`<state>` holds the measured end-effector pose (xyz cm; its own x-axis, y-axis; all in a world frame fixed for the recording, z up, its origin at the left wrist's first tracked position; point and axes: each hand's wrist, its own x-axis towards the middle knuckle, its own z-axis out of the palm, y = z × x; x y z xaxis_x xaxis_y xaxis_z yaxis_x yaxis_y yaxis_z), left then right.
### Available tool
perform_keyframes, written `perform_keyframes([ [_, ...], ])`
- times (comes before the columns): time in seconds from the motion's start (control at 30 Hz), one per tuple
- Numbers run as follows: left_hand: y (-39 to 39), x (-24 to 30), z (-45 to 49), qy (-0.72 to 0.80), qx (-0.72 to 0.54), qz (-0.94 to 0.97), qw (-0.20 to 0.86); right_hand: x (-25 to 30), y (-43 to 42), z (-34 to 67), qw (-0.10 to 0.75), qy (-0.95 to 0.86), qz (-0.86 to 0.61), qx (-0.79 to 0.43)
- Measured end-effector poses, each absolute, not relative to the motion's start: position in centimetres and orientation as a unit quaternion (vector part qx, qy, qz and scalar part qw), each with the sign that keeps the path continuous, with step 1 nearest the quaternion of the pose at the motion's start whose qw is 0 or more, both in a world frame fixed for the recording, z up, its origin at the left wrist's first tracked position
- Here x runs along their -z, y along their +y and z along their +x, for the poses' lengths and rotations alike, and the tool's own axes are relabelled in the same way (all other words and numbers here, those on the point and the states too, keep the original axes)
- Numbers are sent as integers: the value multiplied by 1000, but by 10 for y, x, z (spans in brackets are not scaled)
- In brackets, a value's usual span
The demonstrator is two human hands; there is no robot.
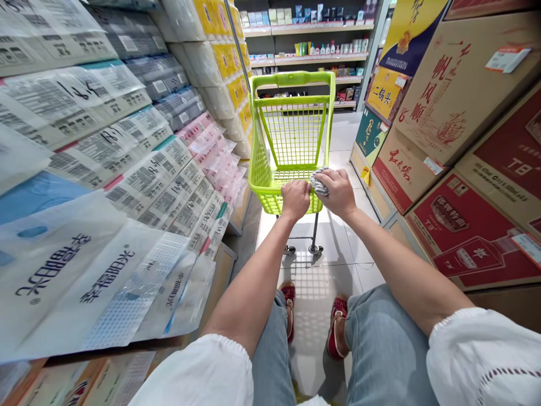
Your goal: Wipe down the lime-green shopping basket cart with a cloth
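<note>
A lime-green plastic shopping cart [291, 129] stands in a narrow shop aisle in front of me. My left hand [295, 198] is closed in a fist on the cart's near rim. My right hand [337, 193] is beside it on the same rim, its fingers wrapped round a small crumpled grey-and-white cloth [319, 181]. The cart's basket looks empty from here. Below I see my jeans and red shoes [337, 327] on the tiled floor.
Stacked plastic-wrapped tissue packs [127, 163] line the left side, close to my left arm. Cardboard and red cartons [460, 169] are piled along the right. Shelves with small bottles and boxes [313, 51] close the aisle's far end. White floor tiles [325, 265] run between.
</note>
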<state>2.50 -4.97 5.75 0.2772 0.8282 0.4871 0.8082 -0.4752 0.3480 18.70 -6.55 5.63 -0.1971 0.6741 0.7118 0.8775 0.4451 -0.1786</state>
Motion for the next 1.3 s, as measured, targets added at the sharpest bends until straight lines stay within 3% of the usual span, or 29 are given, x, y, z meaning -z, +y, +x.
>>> perform_keyframes([
  [0.13,-51,-61,16,507,-311,804,23,-60,-67,187,353,-773,-510,133],
  [1.0,-45,-73,-28,392,-319,863,19,-35,-74,164,506,-743,-435,45],
  [1.13,-40,-70,-28,393,-305,866,42,-18,-77,170,486,-767,-413,70],
  [1.3,-33,-68,-35,392,-320,862,43,-10,-83,175,357,-849,-360,147],
])
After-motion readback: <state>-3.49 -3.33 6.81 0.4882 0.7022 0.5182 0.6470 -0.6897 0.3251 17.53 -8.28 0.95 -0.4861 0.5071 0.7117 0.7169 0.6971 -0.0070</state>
